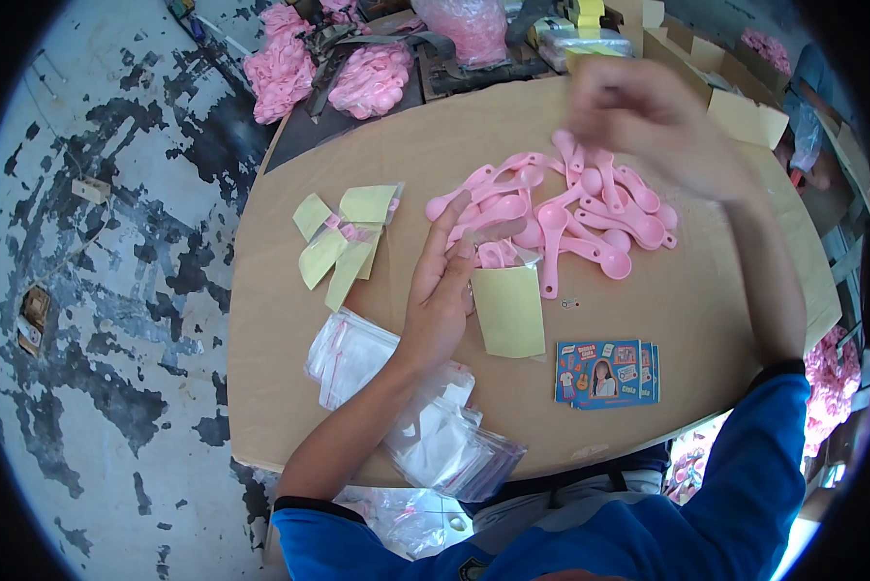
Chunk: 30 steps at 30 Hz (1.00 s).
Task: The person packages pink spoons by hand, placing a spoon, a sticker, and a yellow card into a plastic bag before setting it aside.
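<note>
My left hand [442, 295] is closed on a clear bag [508, 312] with a pale yellow card and pink pieces inside, near the middle of the cardboard-covered table [706, 290]. Beyond it lies a pile of pink measuring spoons [590, 208]. Blurred by motion, my right hand [628, 116] is raised over the far side of that pile; its fingers are smeared and nothing can be made out in them. Printed blue cards [606, 374] are stacked at the right front. Clear empty bags [435, 416] are spread under and beside my left forearm.
Several packed bags with yellow cards [346, 237] lie at the left. Behind the table are pink bundles [372, 79], a yellow tape dispenser [586, 14] and open cardboard boxes [745, 116]. Part of another person [810, 107] shows at the far right.
</note>
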{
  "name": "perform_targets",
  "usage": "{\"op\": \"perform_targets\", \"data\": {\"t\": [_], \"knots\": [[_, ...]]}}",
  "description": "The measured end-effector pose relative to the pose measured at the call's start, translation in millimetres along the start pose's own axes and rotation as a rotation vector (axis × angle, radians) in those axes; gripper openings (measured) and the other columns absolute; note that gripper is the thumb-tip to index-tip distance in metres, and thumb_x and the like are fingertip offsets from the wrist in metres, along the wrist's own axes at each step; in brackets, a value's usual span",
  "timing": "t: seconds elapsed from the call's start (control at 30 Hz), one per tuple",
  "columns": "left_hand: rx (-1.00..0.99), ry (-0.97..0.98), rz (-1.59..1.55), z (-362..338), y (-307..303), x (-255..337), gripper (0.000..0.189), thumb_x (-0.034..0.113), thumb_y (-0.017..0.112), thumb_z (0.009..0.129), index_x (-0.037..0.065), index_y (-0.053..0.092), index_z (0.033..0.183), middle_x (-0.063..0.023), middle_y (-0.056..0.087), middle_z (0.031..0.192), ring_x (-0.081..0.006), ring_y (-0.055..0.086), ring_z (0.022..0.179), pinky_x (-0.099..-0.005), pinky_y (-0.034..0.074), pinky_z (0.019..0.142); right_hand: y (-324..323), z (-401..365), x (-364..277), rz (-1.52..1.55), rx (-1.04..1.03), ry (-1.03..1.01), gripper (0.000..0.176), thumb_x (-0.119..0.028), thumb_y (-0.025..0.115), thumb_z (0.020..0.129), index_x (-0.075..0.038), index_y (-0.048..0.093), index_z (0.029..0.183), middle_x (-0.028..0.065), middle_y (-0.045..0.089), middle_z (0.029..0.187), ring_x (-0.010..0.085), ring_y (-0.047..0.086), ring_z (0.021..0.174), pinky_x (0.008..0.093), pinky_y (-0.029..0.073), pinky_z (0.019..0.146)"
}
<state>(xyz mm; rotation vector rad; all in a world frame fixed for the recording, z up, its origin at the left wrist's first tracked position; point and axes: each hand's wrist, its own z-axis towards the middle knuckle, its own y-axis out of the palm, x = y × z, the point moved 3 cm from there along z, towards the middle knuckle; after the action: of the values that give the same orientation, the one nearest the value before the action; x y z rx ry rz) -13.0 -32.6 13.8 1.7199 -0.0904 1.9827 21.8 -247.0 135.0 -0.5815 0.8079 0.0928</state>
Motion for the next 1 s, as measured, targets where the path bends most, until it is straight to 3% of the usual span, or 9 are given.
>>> {"op": "perform_targets", "data": {"t": [0.1,0.17,0.23,0.4,0.5,0.57,0.63,0.8,1.0], "knots": [[0.081,-0.057,0.039,3.6,-8.9,-3.0,0.041,0.018,0.031,0.104,0.006,0.031,0.143,-0.0153,0.053,0.131,-0.0141,0.064,0.097,-0.0293,0.057,0.074,-58.5,-29.7,-1.9,0.237,-0.388,0.06,0.029,-0.03,0.056,0.088,-0.003,0.053,0.079,0.0032,0.056,0.068,0.0093,0.057,0.063,0.0203,0.044,0.055],[0.105,-0.086,0.084,3.7,-12.0,-7.0,0.039,0.02,0.033,0.104,0.005,0.035,0.14,-0.0132,0.059,0.123,-0.0116,0.066,0.089,-0.0272,0.057,0.069,-84.8,-53.6,23.6,0.293,-0.369,0.325,0.027,-0.029,0.058,0.084,-0.004,0.052,0.077,0.0026,0.053,0.064,0.0099,0.058,0.065,0.0226,0.046,0.06],[0.123,-0.118,0.019,5.4,-13.6,-14.9,0.037,0.023,0.036,0.103,0.005,0.041,0.136,-0.0089,0.063,0.114,-0.009,0.065,0.081,-0.0256,0.055,0.065,-99.4,-86.5,89.0,0.202,-0.183,0.622,0.014,-0.017,0.055,0.084,-0.004,0.056,0.082,0.0053,0.058,0.072,0.0123,0.06,0.072,0.0266,0.048,0.065],[0.155,-0.21,0.016,3.7,-16.3,-15.8,0.033,0.028,0.045,0.102,0.004,0.056,0.121,-0.0026,0.065,0.1,-0.0087,0.066,0.082,-0.0244,0.055,0.068,-93.3,-99.6,71.5,-0.652,0.326,0.387,0.026,-0.001,0.047,0.085,-0.002,0.061,0.106,0.0065,0.062,0.103,0.0163,0.058,0.099,0.0291,0.046,0.086],[0.116,-0.258,0.033,0.2,-11.6,-9.3,0.035,0.029,0.044,0.102,0.003,0.055,0.123,-0.0032,0.065,0.102,-0.0103,0.066,0.087,-0.026,0.056,0.074,-60.3,-68.9,41.3,-0.389,0.333,0.073,0.029,-0.001,0.046,0.086,-0.001,0.059,0.112,0.007,0.062,0.102,0.0164,0.058,0.098,0.0294,0.044,0.088],[0.133,-0.233,-0.046,1.6,-3.4,-7.1,0.034,0.03,0.045,0.102,0.006,0.056,0.123,0.0004,0.065,0.094,-0.0058,0.063,0.084,-0.0235,0.052,0.073,1.9,-56.8,29.5,-0.039,0.095,0.161,0.029,0.0,0.042,0.089,-0.001,0.059,0.113,0.0064,0.061,0.101,0.0143,0.057,0.096,0.0302,0.046,0.084],[0.16,-0.205,-0.071,0.8,0.2,-5.5,0.035,0.031,0.046,0.102,0.007,0.055,0.126,0.0018,0.065,0.091,-0.0041,0.061,0.083,-0.0222,0.05,0.072,57.2,-65.3,43.1,-0.091,-0.127,0.413,0.024,-0.005,0.047,0.094,-0.002,0.06,0.114,0.0038,0.062,0.095,0.0105,0.057,0.089,0.0277,0.047,0.077],[0.145,-0.193,0.085,2.1,-10.6,-14.0,0.037,0.031,0.046,0.101,0.005,0.054,0.126,-0.0037,0.064,0.108,-0.0114,0.065,0.093,-0.0297,0.056,0.078,97.8,-52.2,71.5,0.387,-0.12,0.476,0.03,-0.02,0.062,0.094,-0.004,0.06,0.119,-0.0002,0.063,0.088,0.0049,0.056,0.074,0.0208,0.046,0.061],[0.155,-0.192,0.174,0.2,-5.0,-13.9,0.033,0.027,0.051,0.1,0.004,0.062,0.12,-0.0001,0.065,0.096,-0.0034,0.059,0.083,-0.021,0.049,0.071,100.5,-72.9,81.9,0.494,0.033,0.497,0.037,-0.018,0.065,0.091,-0.006,0.057,0.125,-0.0006,0.064,0.088,0.0032,0.057,0.067,0.0195,0.046,0.056]]}}
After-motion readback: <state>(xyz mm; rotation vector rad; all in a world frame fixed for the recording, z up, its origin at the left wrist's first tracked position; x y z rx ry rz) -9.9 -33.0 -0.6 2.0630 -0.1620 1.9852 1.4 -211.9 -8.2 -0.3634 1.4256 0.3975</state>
